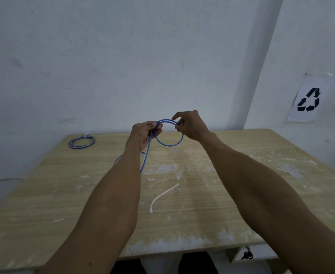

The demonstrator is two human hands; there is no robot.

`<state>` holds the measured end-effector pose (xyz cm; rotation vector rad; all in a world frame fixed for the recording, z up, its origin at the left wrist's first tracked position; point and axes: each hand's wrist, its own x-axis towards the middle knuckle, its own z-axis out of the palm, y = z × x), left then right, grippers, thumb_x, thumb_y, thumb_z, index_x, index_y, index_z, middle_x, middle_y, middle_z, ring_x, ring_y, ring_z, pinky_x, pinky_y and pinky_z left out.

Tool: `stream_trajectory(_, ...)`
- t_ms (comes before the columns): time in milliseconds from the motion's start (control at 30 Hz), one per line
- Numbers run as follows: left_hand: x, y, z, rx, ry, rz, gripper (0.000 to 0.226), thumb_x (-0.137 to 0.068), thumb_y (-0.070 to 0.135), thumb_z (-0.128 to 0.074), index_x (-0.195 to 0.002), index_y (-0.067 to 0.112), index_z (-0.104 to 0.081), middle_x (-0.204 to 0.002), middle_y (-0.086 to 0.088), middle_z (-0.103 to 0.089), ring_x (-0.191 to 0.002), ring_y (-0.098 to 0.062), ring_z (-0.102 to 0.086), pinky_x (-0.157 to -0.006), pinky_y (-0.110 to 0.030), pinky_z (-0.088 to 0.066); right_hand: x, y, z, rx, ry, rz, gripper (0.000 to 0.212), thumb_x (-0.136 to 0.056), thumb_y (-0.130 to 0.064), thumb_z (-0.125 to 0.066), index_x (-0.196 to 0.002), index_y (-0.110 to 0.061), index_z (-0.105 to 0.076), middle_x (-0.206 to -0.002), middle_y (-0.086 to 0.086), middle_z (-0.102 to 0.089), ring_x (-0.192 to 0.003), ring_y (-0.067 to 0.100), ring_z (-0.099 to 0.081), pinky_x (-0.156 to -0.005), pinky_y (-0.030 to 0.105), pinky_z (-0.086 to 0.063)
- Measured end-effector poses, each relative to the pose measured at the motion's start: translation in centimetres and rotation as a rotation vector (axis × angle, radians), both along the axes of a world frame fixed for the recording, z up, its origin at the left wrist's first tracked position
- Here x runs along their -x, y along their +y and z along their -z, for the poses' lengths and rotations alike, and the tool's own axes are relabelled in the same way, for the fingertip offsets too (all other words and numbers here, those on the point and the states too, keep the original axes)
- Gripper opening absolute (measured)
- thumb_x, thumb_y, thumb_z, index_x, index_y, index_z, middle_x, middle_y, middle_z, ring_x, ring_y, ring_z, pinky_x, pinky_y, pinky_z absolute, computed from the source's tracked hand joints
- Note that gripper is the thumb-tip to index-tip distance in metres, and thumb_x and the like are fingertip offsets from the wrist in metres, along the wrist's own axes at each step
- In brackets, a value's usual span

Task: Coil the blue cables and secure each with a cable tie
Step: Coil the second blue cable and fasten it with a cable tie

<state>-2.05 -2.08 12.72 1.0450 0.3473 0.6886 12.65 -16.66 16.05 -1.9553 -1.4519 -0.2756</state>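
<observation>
Above the far half of the wooden table (pixel 242 194) I hold a small loop of blue cable (pixel 170 144). My left hand (pixel 146 133) grips the loop's left side, where the strands cross. My right hand (pixel 190 123) pinches the top right of the loop between thumb and fingers. The loose tail of this cable hangs from my left hand down to the tabletop and runs behind my left forearm. A white cable tie (pixel 162 195) lies flat on the table between my forearms. A finished blue coil (pixel 82 142), bound with a white tie, rests at the far left corner.
A white wall stands right behind the table. A paper sheet with a black recycling sign (pixel 309 99) hangs on the wall at the right. White paint stains mark the tabletop. A dark key (pixel 246 255) hangs below the table's front edge.
</observation>
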Motion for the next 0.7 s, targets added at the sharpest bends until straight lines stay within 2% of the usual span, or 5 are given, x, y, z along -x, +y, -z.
stream_trajectory(100,0.1,-0.2,0.0,0.046,0.037,0.056,0.019,-0.102,-0.002,-0.046,-0.109,-0.012,-0.061,-0.085,-0.019,-0.073,-0.065,-0.02,-0.069,-0.067,-0.031,-0.062,-0.2,0.2,0.2,-0.023,-0.006,0.028,0.022,-0.086,-0.004,-0.072,-0.105,-0.015,-0.075,-0.081,0.008,-0.077,-0.072,0.019,-0.073,-0.072,0.038,-0.061)
stream_trajectory(267,0.2,-0.3,0.0,0.064,0.121,0.1,0.027,-0.101,-0.001,-0.04,-0.12,-0.004,-0.059,-0.076,-0.01,-0.066,-0.054,-0.013,-0.055,-0.059,-0.027,-0.056,-0.2,0.5,0.4,-0.069,0.067,0.073,0.017,-0.085,-0.006,-0.074,-0.102,-0.011,-0.074,-0.079,0.01,-0.076,-0.075,0.021,-0.072,-0.078,0.04,-0.06)
stream_trajectory(433,-0.2,0.1,0.2,-0.048,0.245,0.041,0.031,-0.099,0.023,-0.064,-0.105,-0.007,-0.071,-0.068,-0.001,-0.057,-0.052,-0.01,-0.049,-0.06,-0.026,-0.055,0.2,0.8,0.5,-0.157,0.178,0.078,0.015,-0.082,-0.003,-0.076,-0.095,-0.008,-0.072,-0.077,0.01,-0.076,-0.069,0.022,-0.073,-0.07,0.041,-0.062)
stream_trajectory(633,-0.7,0.2,0.1,-0.117,0.196,-0.06,0.029,-0.103,0.023,-0.056,-0.107,-0.002,-0.068,-0.066,0.001,-0.046,-0.049,-0.01,-0.035,-0.051,-0.024,-0.037,0.7,0.9,0.3,-0.248,0.363,0.017,0.011,-0.08,-0.004,-0.08,-0.088,-0.005,-0.072,-0.07,0.008,-0.075,-0.065,0.013,-0.075,-0.073,0.028,-0.061)
stream_trajectory(700,-0.9,0.2,0.2,-0.121,0.156,-0.085,0.027,-0.103,0.021,-0.055,-0.109,-0.001,-0.068,-0.067,0.001,-0.049,-0.05,-0.01,-0.037,-0.052,-0.025,-0.037,0.7,0.8,0.1,-0.251,0.402,0.008,0.011,-0.081,-0.004,-0.08,-0.089,-0.003,-0.073,-0.07,0.008,-0.076,-0.065,0.011,-0.075,-0.071,0.02,-0.057)
